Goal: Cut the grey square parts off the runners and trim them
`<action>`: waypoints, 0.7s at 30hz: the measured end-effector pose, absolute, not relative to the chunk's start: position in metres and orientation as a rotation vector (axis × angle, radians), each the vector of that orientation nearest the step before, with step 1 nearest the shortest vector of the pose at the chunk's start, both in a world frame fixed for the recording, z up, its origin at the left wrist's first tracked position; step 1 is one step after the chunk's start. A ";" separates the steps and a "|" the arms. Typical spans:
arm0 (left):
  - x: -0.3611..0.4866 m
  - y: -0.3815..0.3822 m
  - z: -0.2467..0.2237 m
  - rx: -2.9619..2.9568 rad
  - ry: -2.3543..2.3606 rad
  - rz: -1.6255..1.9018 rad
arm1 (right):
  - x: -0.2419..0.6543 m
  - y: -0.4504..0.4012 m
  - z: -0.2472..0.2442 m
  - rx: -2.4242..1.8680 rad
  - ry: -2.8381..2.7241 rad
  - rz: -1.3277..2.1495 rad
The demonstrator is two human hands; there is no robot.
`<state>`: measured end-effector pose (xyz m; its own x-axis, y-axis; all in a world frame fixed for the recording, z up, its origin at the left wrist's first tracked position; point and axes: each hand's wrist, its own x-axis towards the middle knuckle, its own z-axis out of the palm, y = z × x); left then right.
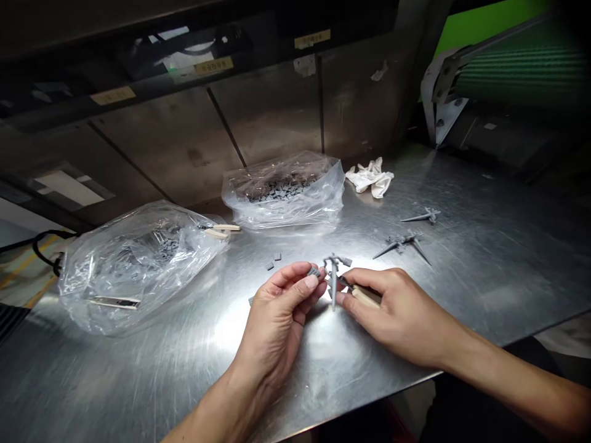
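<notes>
My left hand (276, 312) pinches a small grey ridged plastic piece (314, 272) between thumb and fingers. That piece sits at the side of a grey moulded sprue (333, 284), which has a long tapered stem pointing down and more small pieces on its arms. My right hand (404, 317) is closed around cutting pliers with cream handles (367, 296). Their dark jaws are at the sprue, partly hidden behind it; I cannot tell whether they touch it. Both hands are just above the metal table (351, 363).
Two clear plastic bags (286, 212) (138, 271) of grey pieces stand behind. A knife-like tool (115, 301) and cream handles (224, 229) lie at the left bag. White gloves (370, 177), more sprues (402, 243) and loose pieces (277, 256) are on the table.
</notes>
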<state>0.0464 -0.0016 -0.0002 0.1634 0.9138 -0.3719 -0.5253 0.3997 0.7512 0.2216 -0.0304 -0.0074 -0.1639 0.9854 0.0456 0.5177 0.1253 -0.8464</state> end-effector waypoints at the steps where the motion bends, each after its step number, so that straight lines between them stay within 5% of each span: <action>1: 0.046 -0.001 -0.001 0.511 0.920 1.093 | 0.222 -0.030 -0.008 -1.459 -1.731 0.963; 9: 0.042 0.000 -0.007 0.613 0.998 1.048 | 0.240 -0.017 -0.002 -1.557 -1.775 0.986; 21: 0.018 0.020 -0.018 2.008 1.300 1.089 | 0.323 0.011 0.036 -2.196 -2.240 -0.065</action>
<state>0.0183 0.0203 -0.0177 0.2210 0.9104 0.3497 0.5035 -0.4136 0.7586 0.3227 0.0113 0.0362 -0.0204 0.9993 0.0318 0.9994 0.0195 0.0271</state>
